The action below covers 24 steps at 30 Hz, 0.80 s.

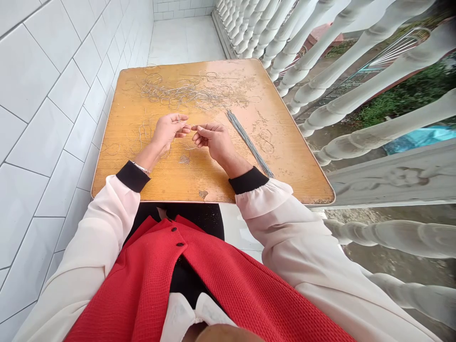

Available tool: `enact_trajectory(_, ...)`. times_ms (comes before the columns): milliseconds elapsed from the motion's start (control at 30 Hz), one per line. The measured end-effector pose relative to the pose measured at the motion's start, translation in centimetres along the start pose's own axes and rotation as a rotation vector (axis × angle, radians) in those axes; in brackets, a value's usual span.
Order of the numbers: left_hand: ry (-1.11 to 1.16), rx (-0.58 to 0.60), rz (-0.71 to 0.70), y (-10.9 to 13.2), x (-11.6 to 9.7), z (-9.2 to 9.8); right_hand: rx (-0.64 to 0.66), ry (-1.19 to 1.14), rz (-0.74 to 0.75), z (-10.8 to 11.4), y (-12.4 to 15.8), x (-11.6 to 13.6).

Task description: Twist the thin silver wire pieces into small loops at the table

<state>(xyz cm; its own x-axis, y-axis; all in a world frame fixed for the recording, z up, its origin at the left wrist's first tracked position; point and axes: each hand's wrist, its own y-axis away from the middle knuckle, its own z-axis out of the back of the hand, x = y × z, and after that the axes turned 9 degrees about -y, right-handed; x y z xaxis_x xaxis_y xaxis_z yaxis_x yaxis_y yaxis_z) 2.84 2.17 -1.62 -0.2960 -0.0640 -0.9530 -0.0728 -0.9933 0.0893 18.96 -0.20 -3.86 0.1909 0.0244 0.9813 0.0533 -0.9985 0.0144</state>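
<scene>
Over the middle of the table, my left hand (170, 130) is closed in a pinch, thumb against fingers, on a thin wire (191, 148) that is only partly visible. Just beside it, my right hand (213, 139) also pinches the wire, its fingers curled. The fingertips of both hands nearly meet, and most of the wire is hidden by them. To the right of my right hand lies a bundle of straight grey wires (247, 142), slanting toward my right cuff. Beyond both hands spreads a tangled heap of bent, looped wires (181, 92).
The worn wooden table (292, 175) has peeling patches and loose wire curls (140, 135) on its left part. A white tiled wall (46, 128) runs along the left. A white baluster railing (331, 114) stands close on the right.
</scene>
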Motion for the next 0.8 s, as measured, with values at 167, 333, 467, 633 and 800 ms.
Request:
enact_trajectory(167, 0.027, 0.011, -0.009, -0.4, 0.3, 0.3, 0.054, -0.042, -0.025, 0.4, -0.3, 0.0)
enact_trajectory(333, 0.043, -0.001, 0.013, -0.3, 0.2, 0.5, 0.072, -0.043, -0.06, 0.4, -0.4, -0.1)
enact_trajectory(467, 0.014, 0.004, 0.013, 0.0, 0.1, 0.2, 0.044, 0.06, -0.02, 0.1, 0.0, 0.2)
enact_trajectory(633, -0.024, 0.055, 0.026, 0.5, -0.2, -0.1, 0.047, 0.089, 0.026, -0.1, 0.1, 0.0)
enact_trajectory(800, -0.053, 0.071, 0.02, 0.7, -0.6, -0.1, 0.023, 0.055, -0.003, -0.2, -0.1, -0.5)
